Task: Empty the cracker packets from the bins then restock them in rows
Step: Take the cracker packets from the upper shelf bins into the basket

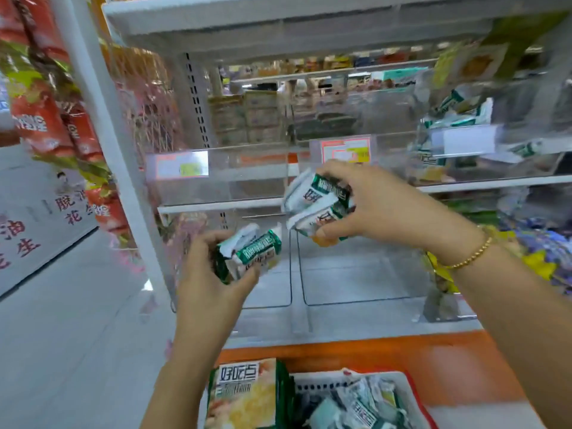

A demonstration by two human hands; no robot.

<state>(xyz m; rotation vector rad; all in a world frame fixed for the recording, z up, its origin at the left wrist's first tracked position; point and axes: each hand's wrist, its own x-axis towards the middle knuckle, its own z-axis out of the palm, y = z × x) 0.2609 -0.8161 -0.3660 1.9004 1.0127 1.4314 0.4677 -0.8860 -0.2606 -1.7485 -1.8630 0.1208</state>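
Before the emptied clear bins [356, 274], left hand [210, 280] and right hand [380, 209] each grip cracker packets [315, 202]; restocking barely begun, basket [402, 385] still loaded

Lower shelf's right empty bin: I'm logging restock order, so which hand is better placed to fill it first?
Probably right. The right hand holds packets just above that bin; the left hand, gripping its own bundle, sits off to the bin's left.
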